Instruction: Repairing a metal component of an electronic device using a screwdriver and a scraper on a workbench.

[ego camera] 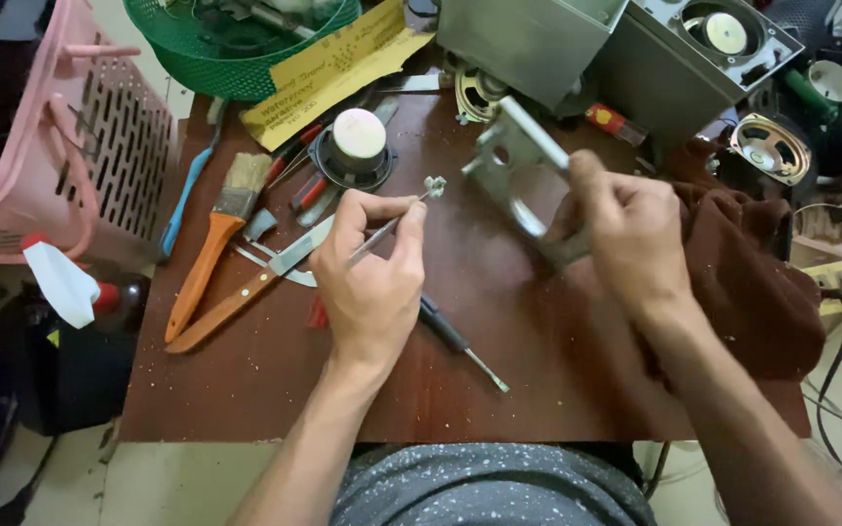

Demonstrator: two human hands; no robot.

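left hand point(372, 278) pinches tweezers point(392, 222) gripping a small part point(435, 185), right hand point(626, 234) clasps the metal bracket point(509, 161) mid-bench; steady both, align slowly.

Around the brown table point(275, 390), things are sitting in small groups. Two hands are working over it: the left hand point(372, 282) and the right hand point(626, 234). One paintbrush point(221, 229) and one knife point(255, 282) are lying on it. Three round speakers point(358, 146) point(770, 148) point(725, 32) are showing, and two baskets, pink point(70, 136) and green point(236, 49), are standing by its far edge.
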